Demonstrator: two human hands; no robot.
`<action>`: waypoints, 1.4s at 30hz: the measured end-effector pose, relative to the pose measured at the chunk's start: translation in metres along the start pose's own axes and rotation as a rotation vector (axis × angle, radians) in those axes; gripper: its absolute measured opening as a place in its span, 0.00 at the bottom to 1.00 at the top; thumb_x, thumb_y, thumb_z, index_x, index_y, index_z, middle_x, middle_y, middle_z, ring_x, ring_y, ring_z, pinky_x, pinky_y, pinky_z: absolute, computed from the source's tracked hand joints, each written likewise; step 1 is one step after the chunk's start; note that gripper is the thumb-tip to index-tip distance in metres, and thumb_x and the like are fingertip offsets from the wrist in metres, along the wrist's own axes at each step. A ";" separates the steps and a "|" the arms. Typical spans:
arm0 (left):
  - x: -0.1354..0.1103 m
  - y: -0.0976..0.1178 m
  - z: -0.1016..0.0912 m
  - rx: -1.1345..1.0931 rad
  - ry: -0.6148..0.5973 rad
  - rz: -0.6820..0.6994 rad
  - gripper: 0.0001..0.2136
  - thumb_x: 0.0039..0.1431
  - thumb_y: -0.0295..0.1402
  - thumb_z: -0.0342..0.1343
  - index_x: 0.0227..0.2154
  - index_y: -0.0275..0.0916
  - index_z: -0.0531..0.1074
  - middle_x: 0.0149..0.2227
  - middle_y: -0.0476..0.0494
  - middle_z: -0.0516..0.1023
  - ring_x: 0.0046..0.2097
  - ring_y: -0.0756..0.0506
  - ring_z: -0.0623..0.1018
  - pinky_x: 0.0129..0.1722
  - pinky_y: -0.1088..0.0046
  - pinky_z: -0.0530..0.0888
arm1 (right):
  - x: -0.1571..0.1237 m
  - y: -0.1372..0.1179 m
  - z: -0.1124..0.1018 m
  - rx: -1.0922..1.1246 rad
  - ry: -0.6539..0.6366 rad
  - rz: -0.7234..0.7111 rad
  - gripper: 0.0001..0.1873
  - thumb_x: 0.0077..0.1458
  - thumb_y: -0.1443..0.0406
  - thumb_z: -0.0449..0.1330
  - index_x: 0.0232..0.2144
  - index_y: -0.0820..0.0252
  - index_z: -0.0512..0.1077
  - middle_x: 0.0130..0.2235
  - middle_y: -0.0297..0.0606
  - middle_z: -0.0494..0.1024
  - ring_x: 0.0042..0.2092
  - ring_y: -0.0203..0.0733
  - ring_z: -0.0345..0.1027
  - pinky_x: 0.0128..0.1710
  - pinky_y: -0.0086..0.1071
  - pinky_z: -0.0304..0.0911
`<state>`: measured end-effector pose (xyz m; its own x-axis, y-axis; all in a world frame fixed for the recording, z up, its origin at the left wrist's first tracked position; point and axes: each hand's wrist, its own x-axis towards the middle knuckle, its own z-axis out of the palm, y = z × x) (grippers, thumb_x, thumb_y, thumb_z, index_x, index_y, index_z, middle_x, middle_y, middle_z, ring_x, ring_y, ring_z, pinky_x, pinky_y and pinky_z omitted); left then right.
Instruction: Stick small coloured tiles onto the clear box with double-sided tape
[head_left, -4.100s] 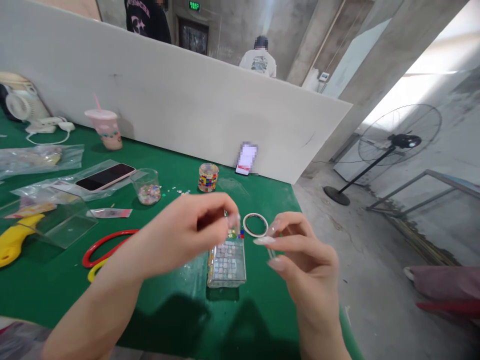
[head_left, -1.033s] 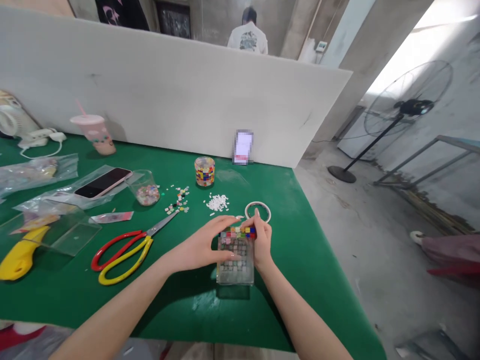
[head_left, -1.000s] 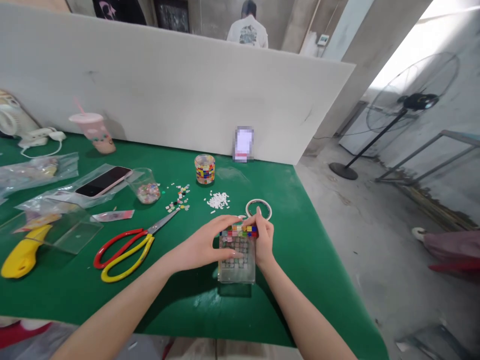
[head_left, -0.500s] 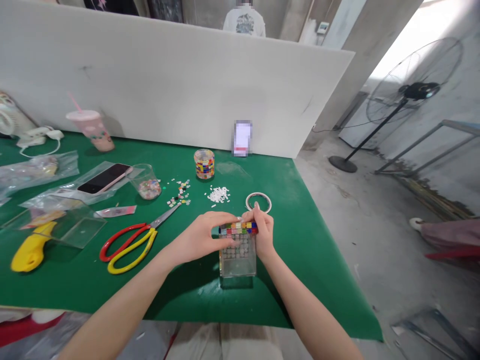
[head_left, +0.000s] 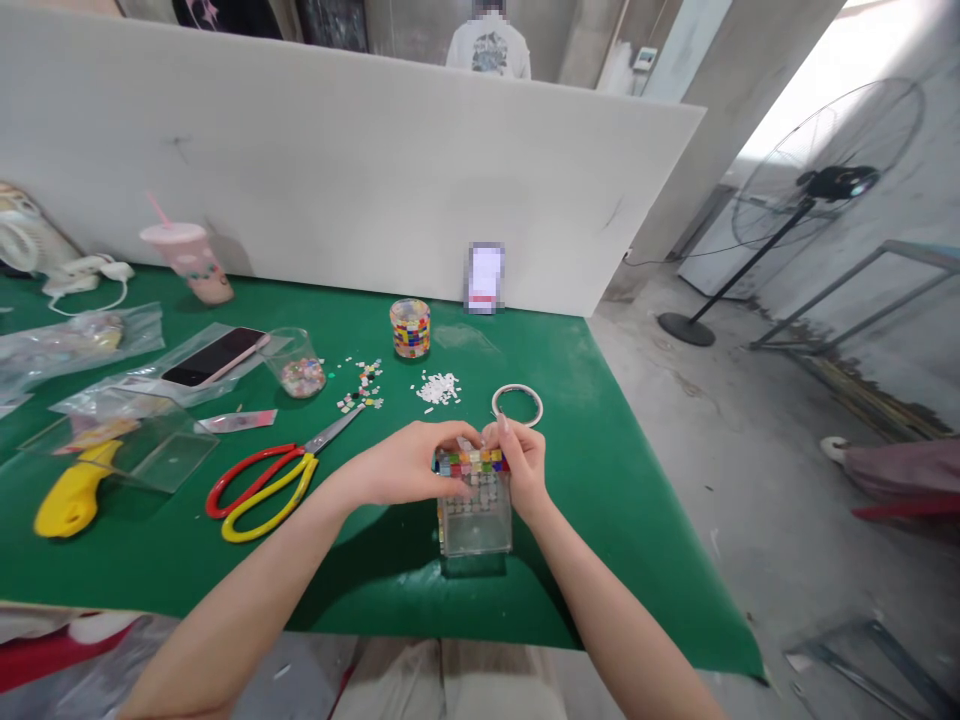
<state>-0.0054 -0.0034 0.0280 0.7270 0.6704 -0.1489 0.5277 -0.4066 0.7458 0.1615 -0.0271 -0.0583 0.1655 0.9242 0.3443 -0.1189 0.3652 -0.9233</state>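
A clear square box [head_left: 477, 530] stands near the table's front, coloured mosaic tiles around its top and greyish tile backs showing through its wall. My left hand [head_left: 409, 462] grips its left side, thumb and fingers closed around the upper edge. At the top right corner, my right hand [head_left: 522, 462] has its fingers pinched together against the tiles; whether a small piece is between them is hidden. Just beyond the right hand lies a white tape roll [head_left: 517, 389]. A heap of small white tiles [head_left: 438, 389] and scattered coloured tiles [head_left: 363, 388] lie further back.
Left are red-and-yellow scissors [head_left: 289, 480], a yellow-handled tool [head_left: 75, 495], a clear plastic box [head_left: 176, 460], a phone [head_left: 216, 357] and a tilted cup of beads [head_left: 301, 375]. A mosaic jar [head_left: 410, 330] stands behind. A white partition [head_left: 337, 190] bounds the table's back.
The box's tiled top has tilted slightly, and more of its coloured tiles show. My fingers have shifted a little along the top edge. The view has moved slightly.
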 end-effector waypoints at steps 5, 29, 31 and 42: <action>0.009 0.008 -0.007 0.080 -0.143 0.033 0.10 0.48 0.34 0.61 0.19 0.38 0.65 0.19 0.55 0.59 0.24 0.51 0.60 0.24 0.75 0.57 | -0.002 -0.003 -0.002 -0.037 -0.051 -0.004 0.29 0.56 0.46 0.56 0.13 0.57 0.62 0.17 0.30 0.60 0.23 0.35 0.53 0.25 0.33 0.52; 0.017 -0.004 -0.008 -0.241 -0.080 -0.086 0.11 0.47 0.39 0.63 0.24 0.36 0.73 0.25 0.52 0.71 0.31 0.48 0.69 0.32 0.75 0.64 | 0.011 0.019 -0.006 0.052 0.005 0.142 0.20 0.63 0.54 0.55 0.26 0.63 0.70 0.25 0.29 0.72 0.26 0.33 0.67 0.31 0.31 0.67; 0.019 -0.013 -0.012 -0.361 -0.087 -0.109 0.09 0.46 0.36 0.66 0.24 0.36 0.75 0.26 0.51 0.75 0.32 0.47 0.72 0.34 0.75 0.67 | 0.015 0.023 -0.006 0.098 0.020 0.198 0.19 0.63 0.53 0.55 0.29 0.63 0.72 0.30 0.33 0.76 0.32 0.36 0.71 0.37 0.35 0.68; 0.030 -0.061 0.000 -1.317 0.528 -0.232 0.08 0.65 0.34 0.54 0.39 0.34 0.73 0.36 0.46 0.77 0.34 0.49 0.78 0.34 0.70 0.77 | 0.034 0.035 -0.019 0.365 0.149 0.564 0.18 0.63 0.54 0.55 0.45 0.63 0.71 0.42 0.39 0.76 0.39 0.40 0.73 0.39 0.39 0.71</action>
<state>-0.0157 0.0418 -0.0219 0.2836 0.9067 -0.3120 -0.3855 0.4058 0.8287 0.1818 0.0152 -0.0816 0.1110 0.9685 -0.2228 -0.5439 -0.1284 -0.8293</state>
